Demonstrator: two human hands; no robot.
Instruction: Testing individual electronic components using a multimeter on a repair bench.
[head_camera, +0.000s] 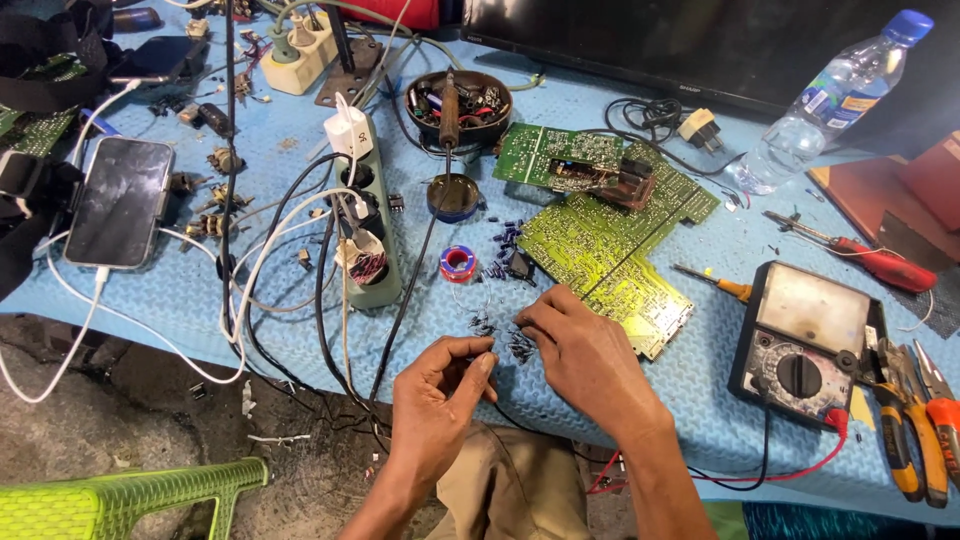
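My left hand (440, 395) hovers at the front edge of the blue mat, thumb and fingers pinched on a tiny dark component that I can barely see. My right hand (580, 345) rests on the mat beside it, fingertips on a scatter of small dark capacitors (500, 335). More of these small blue-black parts (505, 245) lie further back. Just beyond my right hand lie green circuit boards (600, 250), the nearest one touching my knuckles' side.
A solder spool (458, 263), soldering iron (447, 115) over a bowl of parts (460, 100), power strip (362, 220) with cables, phone (120, 200), analog multimeter (805, 340), pliers (905, 420), screwdrivers (850, 250), water bottle (830, 95), green stool (130, 495).
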